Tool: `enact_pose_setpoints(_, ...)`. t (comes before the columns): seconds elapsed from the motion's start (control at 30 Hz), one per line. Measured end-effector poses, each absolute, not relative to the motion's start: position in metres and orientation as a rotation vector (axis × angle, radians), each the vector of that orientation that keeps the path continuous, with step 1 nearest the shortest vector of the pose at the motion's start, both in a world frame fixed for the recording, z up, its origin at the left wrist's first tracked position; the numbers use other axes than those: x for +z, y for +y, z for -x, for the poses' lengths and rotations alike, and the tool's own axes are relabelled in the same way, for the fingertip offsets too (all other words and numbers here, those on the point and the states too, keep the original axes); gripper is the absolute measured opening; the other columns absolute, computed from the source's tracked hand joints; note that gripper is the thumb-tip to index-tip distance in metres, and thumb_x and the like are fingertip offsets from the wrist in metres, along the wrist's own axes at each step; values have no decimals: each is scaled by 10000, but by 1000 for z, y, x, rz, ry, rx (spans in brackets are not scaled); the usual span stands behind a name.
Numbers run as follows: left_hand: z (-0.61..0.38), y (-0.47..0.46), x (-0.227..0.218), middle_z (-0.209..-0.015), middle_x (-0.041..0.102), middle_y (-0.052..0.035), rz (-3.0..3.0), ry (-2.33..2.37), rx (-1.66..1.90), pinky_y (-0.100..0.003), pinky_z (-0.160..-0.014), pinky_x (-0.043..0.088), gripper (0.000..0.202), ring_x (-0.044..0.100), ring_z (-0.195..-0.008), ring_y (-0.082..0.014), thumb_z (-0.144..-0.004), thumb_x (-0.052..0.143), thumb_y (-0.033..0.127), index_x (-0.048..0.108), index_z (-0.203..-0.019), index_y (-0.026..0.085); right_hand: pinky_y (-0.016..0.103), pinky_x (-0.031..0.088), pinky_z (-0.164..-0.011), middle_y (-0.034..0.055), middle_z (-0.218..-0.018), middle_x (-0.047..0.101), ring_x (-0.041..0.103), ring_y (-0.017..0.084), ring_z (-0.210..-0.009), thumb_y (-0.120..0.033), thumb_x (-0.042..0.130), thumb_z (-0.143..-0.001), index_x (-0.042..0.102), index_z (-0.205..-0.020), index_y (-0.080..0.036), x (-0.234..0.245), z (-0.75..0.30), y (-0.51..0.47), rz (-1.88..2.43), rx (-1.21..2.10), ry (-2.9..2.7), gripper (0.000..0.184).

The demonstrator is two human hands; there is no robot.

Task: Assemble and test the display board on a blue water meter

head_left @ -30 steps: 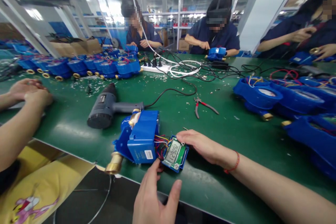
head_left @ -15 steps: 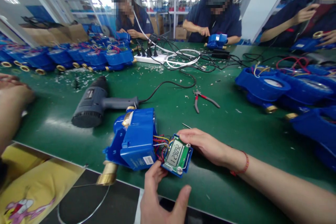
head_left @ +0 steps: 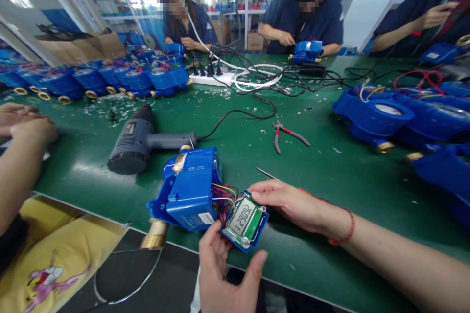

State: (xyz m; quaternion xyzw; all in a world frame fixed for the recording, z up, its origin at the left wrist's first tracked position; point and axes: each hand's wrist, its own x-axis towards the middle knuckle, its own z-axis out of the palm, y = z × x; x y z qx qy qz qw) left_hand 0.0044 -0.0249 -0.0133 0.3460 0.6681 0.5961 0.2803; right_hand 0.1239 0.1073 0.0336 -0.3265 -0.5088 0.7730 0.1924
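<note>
While right hand [head_left: 290, 200] pinches display module [head_left: 244, 217], lower centre, left hand [head_left: 228, 276] touches its edge, thumb apart; best keep wires [head_left: 224, 190] slack.

More metal shaft [head_left: 266, 173] visible beyond right hand [head_left: 295, 204].

Blu meter [head_left: 193, 190], gold fitting [head_left: 154, 235], grn PCB [head_left: 253, 229], gry LCD [head_left: 243, 217], red/gry pliers [head_left: 285, 130], grn bench [head_left: 330, 176]
</note>
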Motion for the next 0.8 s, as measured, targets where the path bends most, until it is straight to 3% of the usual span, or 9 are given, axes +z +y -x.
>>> enact_pose_setpoints(0.27, 3, -24, -20, -1075, 709, -141, -922, 1757, 1664, -283, -803, 596, 612, 714, -955, -243, -656, 810, 260, 505, -1176, 156, 269, 391, -647, 18, -744, 562, 468, 123, -676, -430, 642, -752, 620, -743, -144, 37, -123, 103, 966, 2201, -1442, 287)
enact_pose_setpoints(0.4, 0, -28, -14, -1101, 698, -133, -816, 1740, 1695, -261, -859, 567, 604, 700, -987, -213, -667, 804, 331, 521, -1173, 161, 237, 415, -562, 24, -713, 541, 476, 108, -623, -409, 579, -774, 607, -746, -137, 40, -122, 97, 987, 2226, -1536, 275)
enact_pose_setpoints(0.57, -1, -38, -16, -1060, 706, -126, -769, 1732, 1683, -250, -781, 590, 642, 711, -941, -226, -634, 818, 427, 523, -1144, 171, 285, 476, -578, 8, -607, 505, 485, 129, -576, -332, 507, -812, 578, -628, -160, 52, -127, 98, 962, 1970, -1956, 262)
enact_pose_setpoints(0.67, -2, -40, -18, -1060, 707, -123, -783, 1737, 1691, -254, -783, 590, 629, 712, -938, -223, -640, 811, 428, 520, -1138, 175, 425, 443, -863, 72, -830, 623, 553, 210, -829, -242, 476, -869, 658, -810, -152, 73, -123, 112, 994, 1468, -2180, 212)
enact_pose_setpoints(0.73, -4, -39, -18, -1067, 703, -123, -804, 1731, 1699, -257, -793, 587, 610, 708, -947, -220, -654, 802, 416, 522, -1139, 176, 496, 264, -1053, 130, -1159, 589, 468, 268, -1130, -183, 445, -897, 624, -1094, -123, 88, -110, 127, 959, 1151, -2241, 273)
enact_pose_setpoints(0.8, -5, -36, -18, -1076, 698, -125, -819, 1723, 1710, -263, -801, 584, 591, 704, -955, -218, -669, 791, 401, 522, -1143, 174, 435, 189, -1113, 129, -1324, 502, 378, 248, -1263, -159, 485, -901, 553, -1243, -107, 99, -91, 143, 821, 991, -2343, 352)
